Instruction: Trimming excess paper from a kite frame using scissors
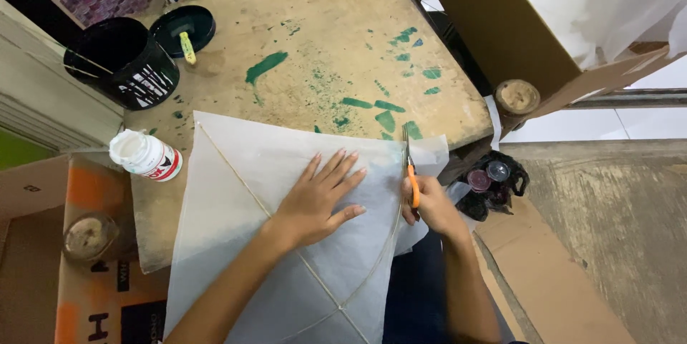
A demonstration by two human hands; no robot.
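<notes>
From the head camera, the left hand [320, 199] lies flat and open, fingers spread, pressing on a sheet of thin white paper [236, 244] with thin sticks running under it. Just right of it, the right hand [432, 204] is closed around orange-handled scissors [410, 170], whose blades point away at the paper's right edge. Beyond the left hand, on the stained wooden table [329, 36], lie a white bottle [145, 155] and a black tub [123, 62].

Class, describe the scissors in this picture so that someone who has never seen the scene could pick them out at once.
Start at the paint-stained wooden table and find the white paper kite lying on its near edge. At the kite's right edge, the right hand holds the scissors, blades pointing away from the person. Their orange handles set them apart; nothing else near the kite is orange.
</notes>
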